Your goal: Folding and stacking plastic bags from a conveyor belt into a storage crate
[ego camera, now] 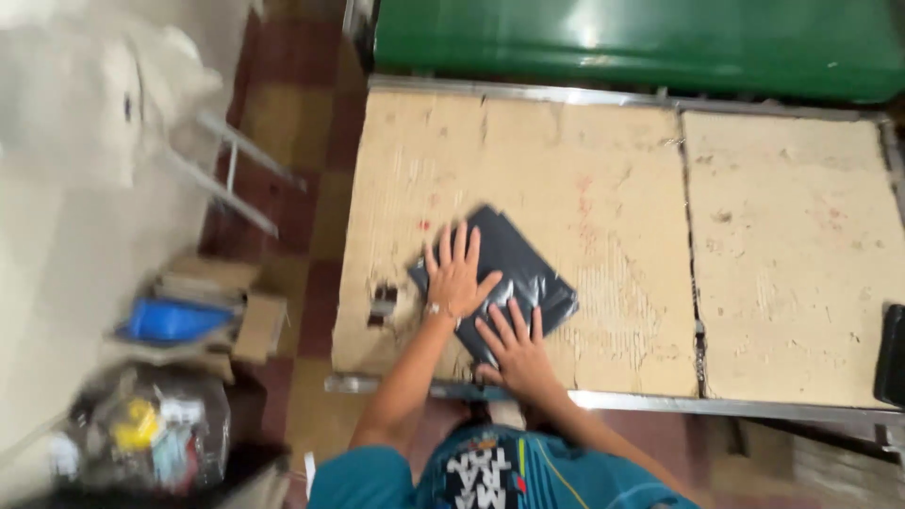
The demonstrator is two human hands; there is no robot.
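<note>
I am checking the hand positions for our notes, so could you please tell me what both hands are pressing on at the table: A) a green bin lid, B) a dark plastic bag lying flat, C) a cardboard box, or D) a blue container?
B: the left hand and the right hand both lie palm-down, fingers spread, on the dark plastic bag, which lies flat on the worn cardboard-covered table.

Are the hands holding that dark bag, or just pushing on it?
Neither hand grips anything. The left hand and right hand both lie flat, fingers spread, pressing on the dark plastic bag lying on the cardboard-topped table.
</note>
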